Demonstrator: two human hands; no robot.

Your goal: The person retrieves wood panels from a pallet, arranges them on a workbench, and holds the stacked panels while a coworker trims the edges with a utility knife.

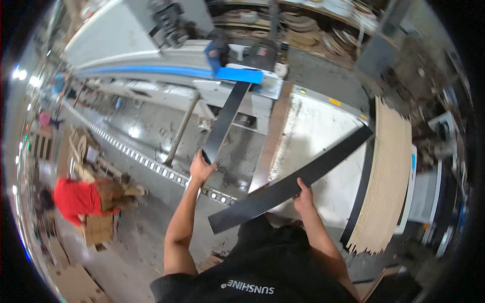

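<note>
My left hand [202, 167] is closed on the near end of a narrow black strip [227, 118]. The far end of that strip meets the machine beneath a blue guard [240, 75]. A second, longer black strip [318, 165] lies slantwise in my right hand [303, 198], thumb on top and fingers hidden underneath. Its left end hangs past the bench near my body; its right end reaches a stack of beige-edged strips [390, 177]. Below it is the white-topped bench [308, 131].
A metal bar [183, 129] and a long perforated rail [131, 155] run along the machine's left part. On the left, a person in a red top [83, 199] bends over a cardboard box [98, 230]. Shelves with coiled rolls [303, 25] stand at the back.
</note>
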